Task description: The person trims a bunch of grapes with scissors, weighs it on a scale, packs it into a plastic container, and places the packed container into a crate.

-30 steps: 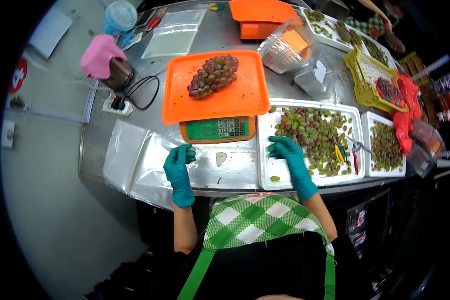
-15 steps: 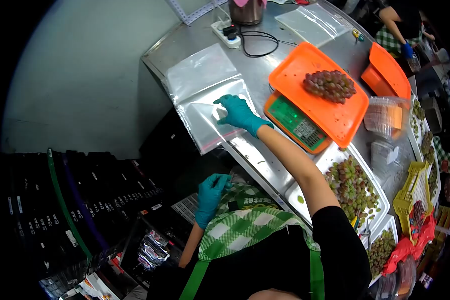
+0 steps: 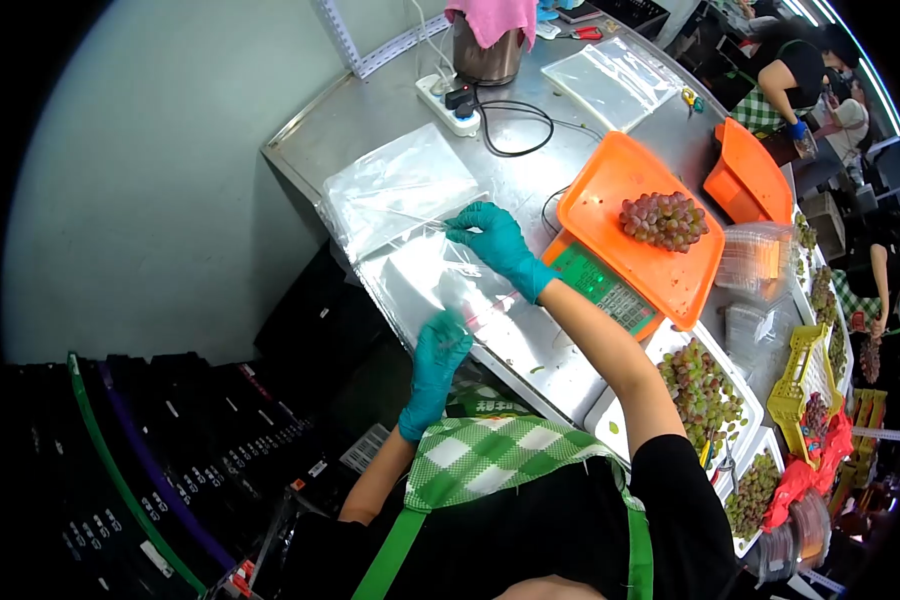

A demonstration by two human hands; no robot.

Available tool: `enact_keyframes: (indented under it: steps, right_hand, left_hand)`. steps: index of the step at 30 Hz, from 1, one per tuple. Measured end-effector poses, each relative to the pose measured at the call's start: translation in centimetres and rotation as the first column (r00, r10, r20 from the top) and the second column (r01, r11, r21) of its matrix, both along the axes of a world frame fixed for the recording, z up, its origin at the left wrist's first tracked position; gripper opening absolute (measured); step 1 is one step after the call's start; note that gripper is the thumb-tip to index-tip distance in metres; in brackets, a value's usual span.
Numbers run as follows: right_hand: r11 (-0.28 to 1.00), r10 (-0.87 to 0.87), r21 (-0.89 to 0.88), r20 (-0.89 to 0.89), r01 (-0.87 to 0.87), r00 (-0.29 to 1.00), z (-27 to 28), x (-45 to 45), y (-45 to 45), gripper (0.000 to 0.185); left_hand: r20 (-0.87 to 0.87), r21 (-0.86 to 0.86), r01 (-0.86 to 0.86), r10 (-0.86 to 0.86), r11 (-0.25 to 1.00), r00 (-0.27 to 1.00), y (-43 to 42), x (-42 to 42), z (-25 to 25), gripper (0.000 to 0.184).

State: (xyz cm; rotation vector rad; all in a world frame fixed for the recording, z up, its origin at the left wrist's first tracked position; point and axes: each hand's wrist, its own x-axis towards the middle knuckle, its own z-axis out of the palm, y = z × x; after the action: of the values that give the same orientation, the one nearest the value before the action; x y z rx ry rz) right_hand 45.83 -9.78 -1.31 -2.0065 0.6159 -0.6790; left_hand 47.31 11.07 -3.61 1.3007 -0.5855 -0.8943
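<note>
My right hand (image 3: 500,245), in a teal glove, pinches the edge of a clear plastic bag (image 3: 410,275) from the stack of bags (image 3: 395,180) at the table's near-left corner. The film is creased and lifted by the fingers. My left hand (image 3: 438,365), gloved too, is at the near edge of the bags, its fingertips smeared by motion. To the right of my right hand stands a scale (image 3: 605,290) with a lit green panel. Its orange tray (image 3: 595,185) bears a bunch of reddish grapes (image 3: 664,221).
Behind are a power strip (image 3: 448,105), a black cable (image 3: 515,153) and a metal pot (image 3: 485,58). On the right are white trays of grapes (image 3: 700,385), clear plastic boxes (image 3: 755,262) and a yellow basket (image 3: 798,375). Black crates (image 3: 190,450) stand at lower left. Other people work at upper right.
My right hand has gone from lying with spread fingers over the bags to pinching one. My left hand has risen from beside the apron to the bags' near edge.
</note>
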Motion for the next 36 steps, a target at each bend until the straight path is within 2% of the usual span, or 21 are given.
enact_keyframes:
  steps: [2,3,4,6,7,8,12,15,16,19,20,22,23,25,27,30,31,33,34,35,36]
  right_hand:
    - [0.991,-0.041,-0.125,0.082,0.051,0.996,2.9,0.2,1.3,0.015]
    - [0.972,-0.042,-0.225,0.113,0.067,0.993,3.8,0.2,2.1,0.016]
    - [0.976,-0.063,-0.194,0.16,0.094,0.985,4.5,0.4,3.1,0.017]
    - [0.983,-0.086,-0.143,0.22,0.119,0.972,5.0,0.5,4.3,0.018]
    - [0.987,-0.105,-0.094,0.236,0.131,0.966,5.3,0.6,4.6,0.016]
    - [0.995,-0.085,-0.02,0.268,0.094,0.96,5.6,0.4,4.3,0.014]
    - [0.988,-0.143,0.101,0.372,0.113,0.917,7.7,0.0,3.7,0.009]
    - [0.814,-0.415,0.58,0.546,0.029,0.728,8.8,0.3,1.5,0.012]
    - [0.805,-0.467,0.59,0.569,0.059,0.677,9.8,-0.2,0.5,0.015]
    - [0.848,-0.523,0.408,0.536,0.339,0.663,10.4,-2.7,-3.6,0.014]
    - [0.832,-0.528,0.207,0.579,0.515,0.621,12.3,-3.5,-2.8,0.016]
    - [0.596,-0.498,-0.194,0.672,0.779,0.548,16.5,-5.6,0.0,0.024]
    - [0.675,-0.365,-0.285,0.672,0.68,0.644,17.9,-6.6,2.0,0.033]
    - [0.941,0.039,-0.307,0.515,0.142,0.856,17.7,-7.4,4.1,0.033]
    - [0.888,-0.066,-0.366,0.496,0.277,0.866,16.7,-7.1,4.1,0.032]
    - [0.925,-0.156,-0.281,0.334,0.257,0.929,15.7,-9.2,1.8,0.041]
    - [0.905,-0.079,-0.342,0.449,0.253,0.89,16.2,-9.5,1.8,0.043]
    - [0.609,-0.371,-0.604,0.357,0.515,0.857,14.8,-10.2,1.3,0.043]
    - [0.583,-0.445,-0.635,0.274,0.508,0.853,15.1,-11.3,1.5,0.041]
    - [0.556,-0.509,-0.669,0.195,0.493,0.838,15.8,-12.3,1.5,0.04]
    - [0.53,-0.569,-0.702,0.121,0.475,0.814,16.6,-13.0,1.5,0.039]
  left_hand:
    - [-0.109,-0.096,-0.188,0.178,0.977,0.978,-3.3,1.4,1.9,0.051]
    - [-0.3,-0.056,-0.23,0.203,0.972,0.932,-4.5,2.7,1.9,0.052]
    - [-0.353,-0.168,-0.267,0.195,0.949,0.915,-5.4,3.5,2.4,0.045]
    - [-0.231,-0.257,-0.353,0.298,0.9,0.926,-6.8,4.4,4.8,0.033]
    - [-0.05,-0.257,-0.401,0.403,0.879,0.914,-7.4,4.7,6.1,0.028]
    - [-0.045,-0.285,-0.371,0.375,0.884,0.926,-7.4,5.3,6.6,0.014]
    - [-0.127,-0.43,-0.274,0.243,0.86,0.962,-9.5,6.4,9.3,0.013]
    - [-0.155,-0.494,-0.2,0.141,0.846,0.978,-10.5,7.5,11.7,0.015]
    - [-0.048,-0.56,-0.12,0.112,0.82,0.993,-10.9,7.8,12.9,0.016]
    - [0.099,-0.528,-0.091,0.168,0.844,0.981,-12.4,8.3,15.5,0.015]
    - [0.122,-0.514,-0.057,0.139,0.856,0.983,-12.5,8.2,16.5,0.013]
    - [0.235,-0.517,0.014,0.126,0.856,0.964,-13.7,7.2,17.9,0.01]
    - [0.289,-0.51,0.047,0.12,0.859,0.95,-14.1,6.6,18.3,0.009]
    - [0.362,-0.527,0.164,0.045,0.834,0.931,-14.8,4.4,19.2,0.004]
    - [0.533,-0.525,0.241,0.095,0.816,0.841,-15.5,3.2,18.6,0.003]
    - [0.639,-0.498,0.247,0.159,0.831,0.753,-14.6,0.9,18.7,0.006]
    - [0.662,-0.494,0.272,0.154,0.826,0.734,-14.2,0.2,18.6,0.006]
    - [0.694,-0.503,0.357,0.123,0.787,0.709,-13.2,-2.4,18.8,0.004]
    - [0.754,-0.454,0.396,0.107,0.798,0.647,-12.2,-3.9,19.8,0.003]
    - [0.703,-0.419,0.477,-0.058,0.773,0.709,-12.4,-4.6,19.2,0.004]
    - [0.674,-0.41,0.486,-0.103,0.772,0.732,-12.5,-5.1,18.6,0.004]
